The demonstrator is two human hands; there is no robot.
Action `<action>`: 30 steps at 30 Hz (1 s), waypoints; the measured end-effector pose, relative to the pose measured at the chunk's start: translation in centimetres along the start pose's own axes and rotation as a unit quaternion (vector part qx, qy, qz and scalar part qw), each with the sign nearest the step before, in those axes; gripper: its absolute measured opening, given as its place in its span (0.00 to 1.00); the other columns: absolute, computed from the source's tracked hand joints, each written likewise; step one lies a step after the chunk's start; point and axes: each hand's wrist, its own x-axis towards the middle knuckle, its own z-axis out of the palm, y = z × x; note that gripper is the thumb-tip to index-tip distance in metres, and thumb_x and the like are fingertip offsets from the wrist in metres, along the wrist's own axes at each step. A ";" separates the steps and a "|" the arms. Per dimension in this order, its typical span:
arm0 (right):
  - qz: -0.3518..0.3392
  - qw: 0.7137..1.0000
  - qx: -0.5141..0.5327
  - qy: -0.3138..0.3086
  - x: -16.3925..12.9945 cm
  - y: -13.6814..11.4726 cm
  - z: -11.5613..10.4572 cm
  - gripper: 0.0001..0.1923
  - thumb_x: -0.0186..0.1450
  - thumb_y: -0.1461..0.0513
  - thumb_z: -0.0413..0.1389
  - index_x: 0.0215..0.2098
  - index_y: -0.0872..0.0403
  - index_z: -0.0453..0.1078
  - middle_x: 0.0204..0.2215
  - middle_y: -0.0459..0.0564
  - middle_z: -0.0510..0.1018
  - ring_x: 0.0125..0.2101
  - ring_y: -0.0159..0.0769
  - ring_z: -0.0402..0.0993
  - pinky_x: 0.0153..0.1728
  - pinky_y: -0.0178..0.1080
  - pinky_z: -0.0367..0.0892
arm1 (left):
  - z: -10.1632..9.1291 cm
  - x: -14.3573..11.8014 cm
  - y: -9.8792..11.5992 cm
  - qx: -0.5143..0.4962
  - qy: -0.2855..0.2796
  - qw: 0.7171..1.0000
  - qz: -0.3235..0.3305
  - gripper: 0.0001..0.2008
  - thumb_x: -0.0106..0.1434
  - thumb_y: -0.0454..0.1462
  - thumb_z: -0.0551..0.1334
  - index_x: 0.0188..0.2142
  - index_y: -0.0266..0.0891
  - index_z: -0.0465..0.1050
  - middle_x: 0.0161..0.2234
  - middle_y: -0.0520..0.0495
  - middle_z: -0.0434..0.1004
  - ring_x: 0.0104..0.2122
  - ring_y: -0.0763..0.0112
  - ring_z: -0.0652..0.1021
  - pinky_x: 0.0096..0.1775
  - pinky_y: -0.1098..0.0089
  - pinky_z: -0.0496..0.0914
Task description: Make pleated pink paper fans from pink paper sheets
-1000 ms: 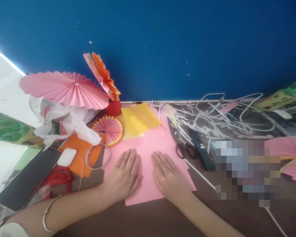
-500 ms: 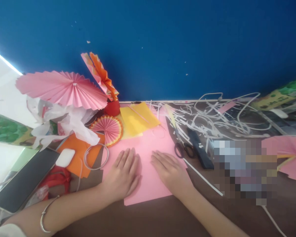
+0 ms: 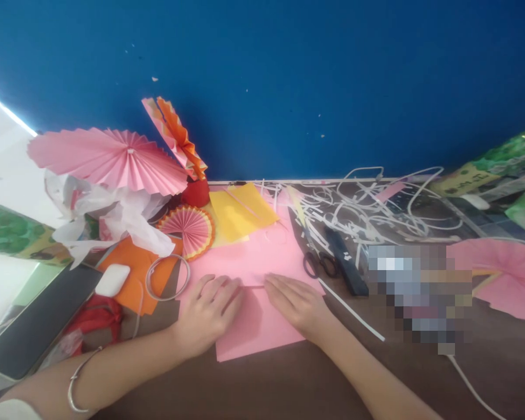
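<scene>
Pink paper sheets lie on the brown table in front of me. A raised edge with a thin dark line runs across between my hands. My left hand is closed at the left end of that edge, fingers bent and thumb underneath, hidden. At its right end my right hand is closed too, fingers pressed together over the pink paper. Beyond the hands, a yellow sheet overlaps the pink paper. Black-handled scissors rest just right of my right hand.
Left are a silver ring-shaped band, orange paper, a white case and a phone. Folded pink paper fans stand behind. White paper strips and a dark bar lie right, before a blue wall.
My hands have gone from lying flat on the pink paper to bent fingers at a raised edge. The left hand has shifted slightly nearer me. The view has turned slightly right.
</scene>
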 end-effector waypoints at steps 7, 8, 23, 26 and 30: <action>0.000 0.999 0.033 0.005 0.1 -0.2 -0.1 0.11 0.59 0.74 0.50 0.34 0.61 0.74 0.35 0.54 0.80 0.38 0.37 0.76 0.42 0.39 0.73 | -0.2 0.2 -0.3 -0.036 0.033 0.998 0.032 0.13 0.59 0.24 0.52 0.40 0.31 0.71 0.35 0.45 0.78 0.37 0.69 0.76 0.47 0.63 0.68; 0.002 0.999 0.035 0.004 0.1 -0.2 -0.2 0.12 0.59 0.74 0.50 0.34 0.60 0.74 0.35 0.54 0.80 0.38 0.37 0.76 0.42 0.39 0.73 | -0.1 0.2 -0.3 -0.035 0.031 0.998 0.031 0.13 0.59 0.24 0.52 0.41 0.30 0.71 0.35 0.45 0.78 0.37 0.69 0.76 0.46 0.63 0.68; -0.034 0.998 -0.053 -0.024 0.0 -1.1 -0.2 0.14 0.57 0.77 0.49 0.34 0.64 0.73 0.35 0.59 0.79 0.38 0.41 0.76 0.40 0.39 0.74 | 0.0 -0.5 0.3 0.001 -0.013 0.999 0.035 0.16 0.57 0.24 0.51 0.44 0.27 0.69 0.39 0.40 0.77 0.40 0.66 0.76 0.50 0.64 0.67; -0.034 0.997 -0.059 -0.019 0.1 -1.2 -0.3 0.13 0.56 0.77 0.50 0.35 0.64 0.73 0.35 0.59 0.79 0.39 0.42 0.76 0.41 0.40 0.73 | -0.1 -0.4 0.2 -0.004 -0.018 0.999 0.045 0.16 0.57 0.23 0.51 0.43 0.27 0.69 0.39 0.39 0.77 0.40 0.65 0.77 0.47 0.64 0.69; -0.014 0.997 -0.070 -0.009 0.1 -1.1 -0.4 0.14 0.57 0.76 0.50 0.37 0.63 0.73 0.38 0.58 0.79 0.41 0.42 0.75 0.44 0.42 0.72 | -0.2 -0.2 0.1 -0.018 0.001 0.999 0.041 0.14 0.57 0.24 0.52 0.42 0.28 0.70 0.37 0.39 0.77 0.38 0.64 0.77 0.44 0.63 0.71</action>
